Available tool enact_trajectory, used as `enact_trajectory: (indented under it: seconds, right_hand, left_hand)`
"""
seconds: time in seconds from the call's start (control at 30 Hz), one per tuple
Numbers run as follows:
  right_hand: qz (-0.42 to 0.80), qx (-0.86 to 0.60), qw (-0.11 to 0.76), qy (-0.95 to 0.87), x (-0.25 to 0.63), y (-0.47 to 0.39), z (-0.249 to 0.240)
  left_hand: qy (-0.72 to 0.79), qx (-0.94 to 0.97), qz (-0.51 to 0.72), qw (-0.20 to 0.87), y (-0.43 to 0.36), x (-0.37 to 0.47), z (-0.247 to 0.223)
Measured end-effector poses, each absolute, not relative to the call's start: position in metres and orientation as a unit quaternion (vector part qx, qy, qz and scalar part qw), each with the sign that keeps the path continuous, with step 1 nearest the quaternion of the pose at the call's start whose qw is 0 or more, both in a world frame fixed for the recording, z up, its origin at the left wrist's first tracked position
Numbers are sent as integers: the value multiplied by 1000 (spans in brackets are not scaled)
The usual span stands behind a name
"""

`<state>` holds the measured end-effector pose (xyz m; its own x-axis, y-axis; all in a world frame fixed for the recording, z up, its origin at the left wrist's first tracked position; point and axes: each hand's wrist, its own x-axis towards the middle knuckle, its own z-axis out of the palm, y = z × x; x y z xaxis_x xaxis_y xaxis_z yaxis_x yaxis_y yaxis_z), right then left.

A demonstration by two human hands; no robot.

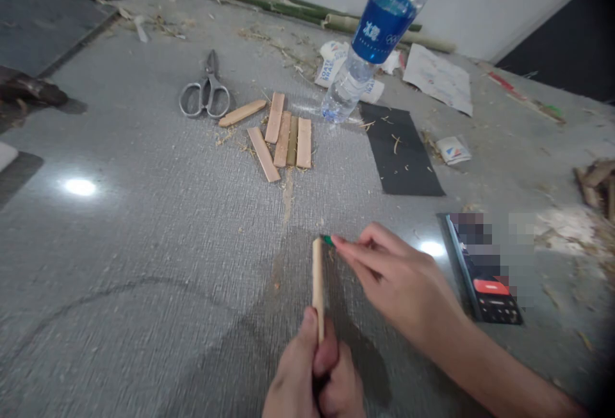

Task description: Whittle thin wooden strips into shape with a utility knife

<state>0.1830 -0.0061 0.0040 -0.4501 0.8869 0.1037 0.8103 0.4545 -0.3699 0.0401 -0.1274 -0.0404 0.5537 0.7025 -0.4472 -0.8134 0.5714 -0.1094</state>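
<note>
Over the near part of the grey surface (pixel 144 232), a pale wooden strip (pixel 318 277), pointing away, gripped near its lower end by the left hand (pixel 312 367), thumb along one side, fingers curled around the other. And across to the right, the right hand (pixel 403 283), fingertips pinched on a small green tool (pixel 328 240), mostly hidden, its kind impossible to make out. Green tip right by the strip's far end: touching or just short of it, too fine to call!

Seemingly close work on that far end, so steadiness first. Best to clamp the strip firmly, well back from the tip, just as seen here, with bare wood between blade-side and thumb in case of a sharp edge. Light, short strokes, aimed away from the left hand; no forcing, given wood this narrow and perhaps prone to splitting. Worth bracing the right wrist against wobble, too. Careful with that forearm, though: phone (pixel 485 290) lying just beside it! Farther off, flat wooden pieces (pixel 304 143) in a loose cluster, scissors (pixel 205 101) nearby.
</note>
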Motion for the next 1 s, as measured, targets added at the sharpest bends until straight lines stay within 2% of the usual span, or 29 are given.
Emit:
enact_trajectory:
  seconds: [0.17,0.57,0.8,1.0]
  right_hand:
    - [113,-534,186,-817,191,8,0]
    - [341,-435,153,-819,189,-18,17]
    - [340,-452,127,-815,188,-16,20]
    - [339,-451,161,-810,188,-18,16]
  left_hand:
    - [184,-157,438,866,-132,37,-44]
    - [175,-168,441,864,-127,39,-44]
    - [179,-133,430,875,-127,39,-43]
    - [184,-142,435,870,-127,39,-40]
